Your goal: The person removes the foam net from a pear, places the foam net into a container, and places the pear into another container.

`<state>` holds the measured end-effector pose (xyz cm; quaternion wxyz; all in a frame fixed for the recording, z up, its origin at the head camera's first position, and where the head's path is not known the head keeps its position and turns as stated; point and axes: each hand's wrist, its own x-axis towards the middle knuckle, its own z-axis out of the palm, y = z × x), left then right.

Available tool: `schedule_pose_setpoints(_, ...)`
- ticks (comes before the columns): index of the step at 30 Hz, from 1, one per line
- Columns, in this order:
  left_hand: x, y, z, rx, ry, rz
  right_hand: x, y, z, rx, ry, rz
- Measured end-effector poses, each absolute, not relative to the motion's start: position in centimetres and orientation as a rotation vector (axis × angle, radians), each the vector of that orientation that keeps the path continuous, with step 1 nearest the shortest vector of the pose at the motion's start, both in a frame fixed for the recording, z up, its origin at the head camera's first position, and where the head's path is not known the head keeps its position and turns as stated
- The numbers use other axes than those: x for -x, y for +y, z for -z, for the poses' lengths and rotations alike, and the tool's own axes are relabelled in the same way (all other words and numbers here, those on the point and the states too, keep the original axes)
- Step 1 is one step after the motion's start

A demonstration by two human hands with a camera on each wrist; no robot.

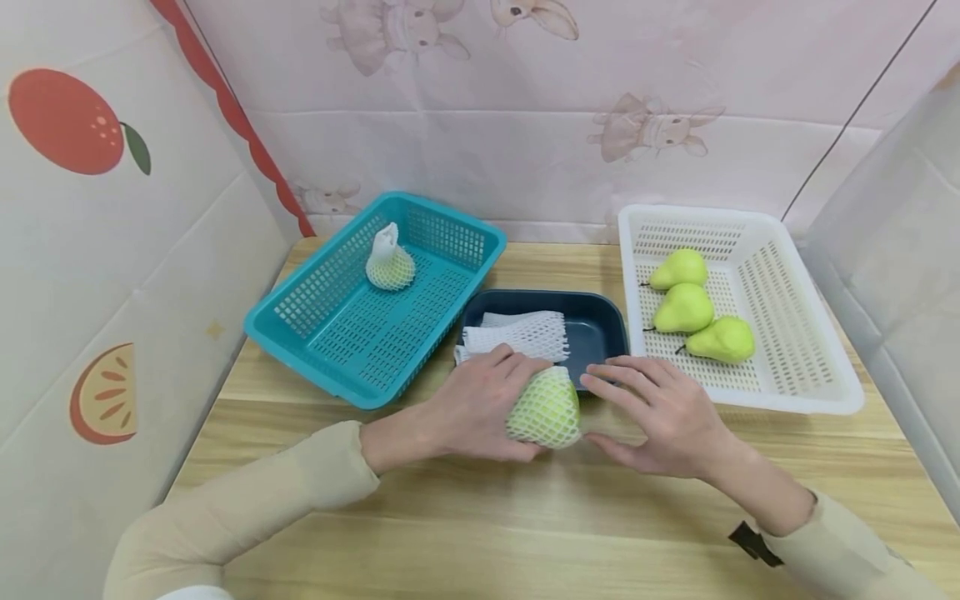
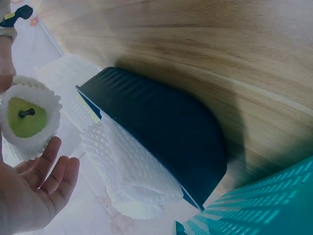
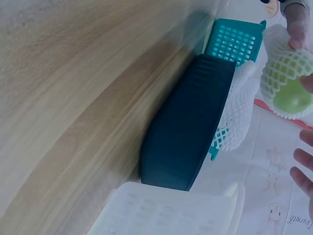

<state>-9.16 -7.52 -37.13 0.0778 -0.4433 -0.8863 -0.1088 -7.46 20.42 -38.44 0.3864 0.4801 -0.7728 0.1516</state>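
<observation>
A green pear (image 1: 546, 410) in a white foam net sleeve (image 2: 49, 100) is held in my left hand (image 1: 491, 408) above the table's middle. The stem shows through the sleeve's open end in the left wrist view; at the other end, bare pear skin (image 3: 289, 98) shows in the right wrist view. Just right of the pear is my right hand (image 1: 663, 417), fingers spread and thumb apart, gripping nothing. Whether its thumb touches the pear I cannot tell. Behind the hands, several flat foam net sleeves (image 1: 525, 333) lie in a dark blue tray (image 1: 600, 329).
At the back left, a teal basket (image 1: 375, 392) contains one sleeved pear (image 1: 391, 267). A white basket (image 1: 795, 402) at the right holds three bare pears (image 1: 684, 308). Both baskets and the tray stand on a wooden table (image 1: 525, 533), with printed cloth walls around it.
</observation>
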Motion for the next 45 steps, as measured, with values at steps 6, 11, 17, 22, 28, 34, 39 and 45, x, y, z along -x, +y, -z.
schedule_pose_setpoints(6,9.1,-7.8,37.3,1.323,-2.612,0.337,7.4,20.7,38.0,-1.175,-1.994,-0.531)
schedule_pose_setpoints(11,9.2,-7.8,37.6,1.32,-2.592,0.327,7.4,20.7,37.9,-1.143,-2.014,-0.589)
schedule_pose_setpoints(17,9.2,-7.7,37.7,1.328,-2.574,0.296,7.7,20.3,38.5,-1.168,-2.026,-0.622)
schedule_pose_setpoints(22,9.2,-7.6,37.8,1.338,-2.551,0.271,7.9,19.9,39.0,-1.207,-2.04,-0.62)
schedule_pose_setpoints(28,9.3,-7.6,37.9,1.352,-2.521,0.237,7.9,19.6,39.3,-1.242,-2.057,-0.623)
schedule_pose_setpoints(34,9.2,-7.5,37.9,1.364,-2.511,0.206,7.7,19.5,39.3,-1.242,-2.092,-0.629)
schedule_pose_setpoints(39,9.1,-7.5,37.9,1.366,-2.499,0.168,7.6,19.5,39.3,-1.239,-2.109,-0.635)
schedule_pose_setpoints(45,9.1,-7.4,37.8,1.375,-2.482,0.136,7.6,19.7,39.5,-1.242,-2.145,-0.622)
